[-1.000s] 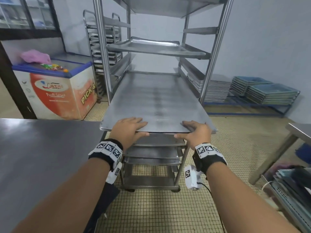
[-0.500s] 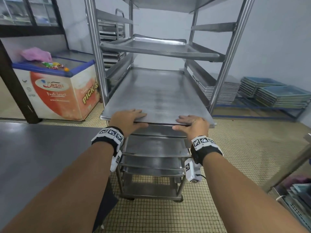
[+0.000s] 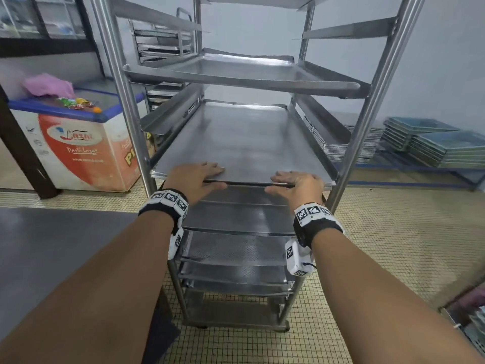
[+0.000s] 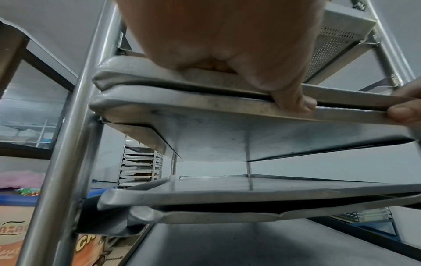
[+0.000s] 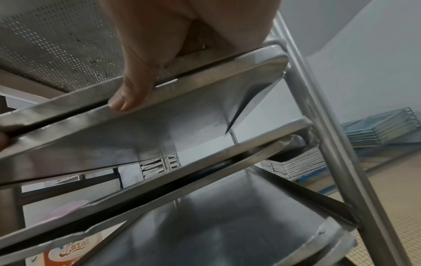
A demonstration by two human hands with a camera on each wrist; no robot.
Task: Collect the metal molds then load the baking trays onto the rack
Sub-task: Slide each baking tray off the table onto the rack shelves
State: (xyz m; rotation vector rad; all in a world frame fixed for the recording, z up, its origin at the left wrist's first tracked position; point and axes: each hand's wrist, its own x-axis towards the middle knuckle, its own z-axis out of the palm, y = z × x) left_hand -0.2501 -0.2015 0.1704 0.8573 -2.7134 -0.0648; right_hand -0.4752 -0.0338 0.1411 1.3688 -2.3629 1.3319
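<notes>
A steel rack (image 3: 123, 74) stands in front of me. Two stacked baking trays (image 3: 244, 143) lie on its middle rails, their front rim just outside the posts. My left hand (image 3: 199, 177) holds the rim left of centre, fingers flat on top. In the left wrist view its thumb (image 4: 291, 100) lies across the rims of both trays (image 4: 182, 106). My right hand (image 3: 299, 183) holds the rim the same way near the right post, and its thumb (image 5: 132, 93) presses the rim from the front. No metal molds are in view.
Another tray (image 3: 249, 72) sits one level up, and several trays (image 3: 236, 219) fill the lower rails. A steel table (image 3: 52, 245) is at my left, with a chest freezer (image 3: 78, 143) behind it. Tray stacks (image 3: 433, 145) lie on the floor at the right. A second rack (image 3: 162, 40) stands behind.
The stacked trays have slid deeper into the rack and I have come closer to it. Both hands have stayed on the front rim.
</notes>
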